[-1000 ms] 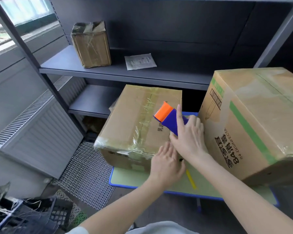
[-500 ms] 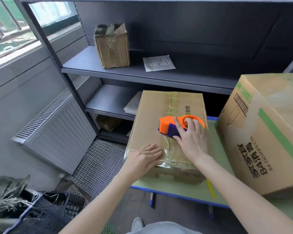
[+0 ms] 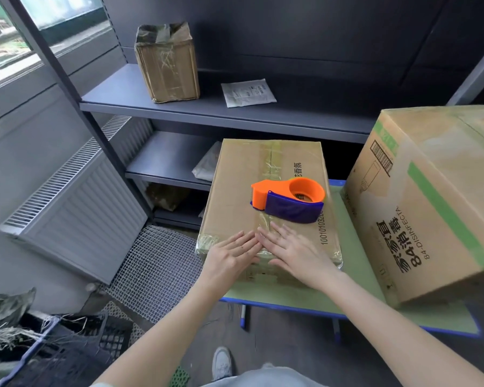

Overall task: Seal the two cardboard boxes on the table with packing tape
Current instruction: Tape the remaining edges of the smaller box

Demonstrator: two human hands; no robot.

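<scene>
small box: on the left part of the worktop, clear tape along the top seam and over the near edge
tape dispenser: orange and purple, lying on the small box's top, nothing holding it
left hand: mine, flat on the small box's near end, fingers straight, grip apart and holding nothing
right hand: mine, flat just beside the left, fingertips almost touching, pressing on the tape strip, grip apart too
big box: right of the small box, on the worktop, green stripe, not touching it
shelf: behind; taped carton, white packet
floor left: radiator, wire mesh, dark crate
</scene>
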